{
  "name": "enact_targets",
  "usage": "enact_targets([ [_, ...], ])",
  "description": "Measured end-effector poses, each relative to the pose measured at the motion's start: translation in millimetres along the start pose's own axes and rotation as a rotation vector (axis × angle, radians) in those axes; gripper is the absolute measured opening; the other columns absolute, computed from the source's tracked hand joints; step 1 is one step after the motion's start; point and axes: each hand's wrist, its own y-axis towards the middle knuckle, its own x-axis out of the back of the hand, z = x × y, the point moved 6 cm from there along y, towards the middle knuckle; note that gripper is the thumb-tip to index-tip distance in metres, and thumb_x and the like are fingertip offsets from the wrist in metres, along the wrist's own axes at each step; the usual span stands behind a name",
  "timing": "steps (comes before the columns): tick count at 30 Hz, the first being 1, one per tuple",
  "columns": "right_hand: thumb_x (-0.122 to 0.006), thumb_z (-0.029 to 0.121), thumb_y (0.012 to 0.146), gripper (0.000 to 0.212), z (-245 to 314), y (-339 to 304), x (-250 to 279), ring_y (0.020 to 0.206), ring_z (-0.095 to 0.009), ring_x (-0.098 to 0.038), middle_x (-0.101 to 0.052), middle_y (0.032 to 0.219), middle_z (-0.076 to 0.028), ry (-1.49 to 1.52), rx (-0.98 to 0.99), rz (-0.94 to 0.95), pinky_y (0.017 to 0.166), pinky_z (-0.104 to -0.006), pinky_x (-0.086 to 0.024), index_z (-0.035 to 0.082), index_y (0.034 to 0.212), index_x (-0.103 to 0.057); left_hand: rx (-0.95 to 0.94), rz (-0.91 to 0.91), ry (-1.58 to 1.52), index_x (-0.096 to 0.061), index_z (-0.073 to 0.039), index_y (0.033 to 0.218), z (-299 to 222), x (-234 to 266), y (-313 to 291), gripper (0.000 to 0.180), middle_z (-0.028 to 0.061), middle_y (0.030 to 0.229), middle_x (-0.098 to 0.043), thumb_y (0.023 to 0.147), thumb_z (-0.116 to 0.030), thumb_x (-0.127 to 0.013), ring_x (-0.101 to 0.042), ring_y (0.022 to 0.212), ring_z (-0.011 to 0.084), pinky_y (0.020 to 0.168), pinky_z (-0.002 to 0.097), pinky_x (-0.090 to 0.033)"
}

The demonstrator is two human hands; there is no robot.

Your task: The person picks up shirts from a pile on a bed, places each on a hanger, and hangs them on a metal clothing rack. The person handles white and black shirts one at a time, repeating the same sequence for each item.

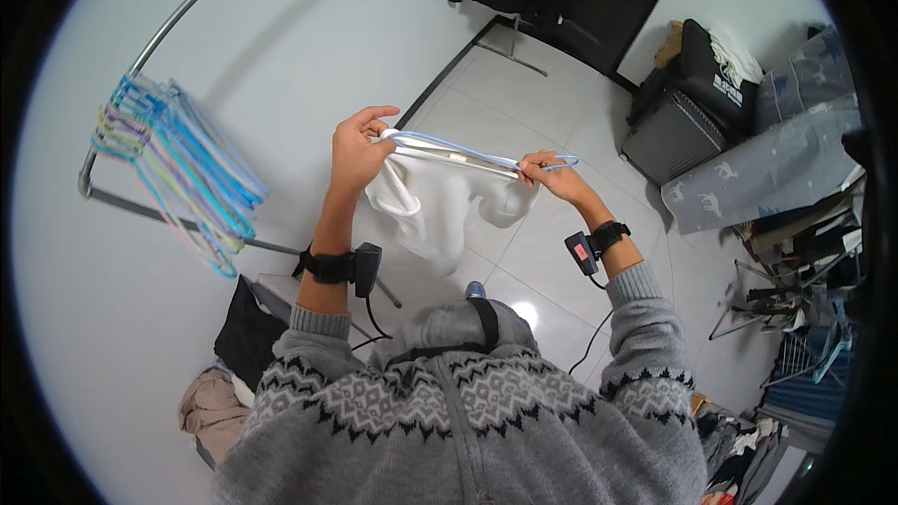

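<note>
A white garment [435,220] hangs down in front of me, with its upper edge stretched between my two hands. Along that edge lies a light blue hanger [451,145]. My left hand [360,154] pinches the garment's left top corner by the hanger's left end, index finger sticking out. My right hand [557,175] is closed on the garment's right top edge together with the hanger, whose blue loop pokes out past my fingers. Folds hide how much of the hanger is inside the cloth.
Several coloured hangers [192,168] hang on a metal rail [182,5] at left. Clothes [220,407] are piled below them. A suitcase [675,138] with a black bag [706,75] stands far right, beside a grey patterned cloth [720,187]. Folding racks [744,295] stand at right.
</note>
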Motion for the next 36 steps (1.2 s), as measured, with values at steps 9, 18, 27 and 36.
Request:
enact_targets([
  [9, -0.061, 0.034, 0.094, 0.027, -79, -22, 63, 0.073, -0.022, -0.058, -0.065, 0.071, -0.008, -0.333, -0.076, -0.217, 0.074, -0.0371, -0.043, 0.012, 0.089, -0.076, -0.059, 0.226, 0.202, -0.063, 0.002, 0.114, 24, -111, 74, 0.044, 0.0050, 0.076, -0.066, 0.070, 0.004, -0.062, -0.060, 0.072, 0.0125, 0.068, 0.0272, -0.047],
  [18, -0.061, 0.027, 0.094, 0.025, -38, 21, 112, 0.079, -0.026, -0.059, -0.068, 0.077, -0.007, -0.509, 0.049, -0.113, 0.079, -0.0405, -0.043, 0.006, 0.088, -0.074, -0.110, 0.544, 0.412, -0.062, -0.004, 0.110, 21, -210, 126, 0.036, 0.0052, 0.082, -0.064, 0.074, 0.002, -0.063, -0.062, 0.081, 0.0171, 0.076, 0.0317, -0.049],
  [27, -0.060, 0.021, 0.092, 0.025, -21, 75, 175, 0.065, -0.024, -0.061, -0.069, 0.072, -0.012, -0.302, -0.050, -0.060, 0.066, -0.0355, -0.049, 0.000, 0.086, -0.073, -0.401, 0.705, 0.350, -0.064, -0.004, 0.109, 29, -259, 198, 0.032, 0.0123, 0.089, -0.068, 0.077, -0.005, -0.070, -0.065, 0.086, 0.0274, 0.077, 0.0378, -0.050],
  [36, -0.059, 0.020, 0.098, 0.027, -25, 157, 264, 0.055, -0.006, -0.046, -0.057, 0.064, 0.001, -0.103, -0.199, -0.057, 0.052, -0.0250, -0.038, 0.001, 0.082, -0.071, -0.328, 0.510, 0.455, -0.066, -0.001, 0.106, 55, -219, 320, 0.021, 0.0137, 0.096, -0.067, 0.085, 0.003, -0.066, -0.065, 0.090, 0.0329, 0.082, 0.0404, -0.051],
])
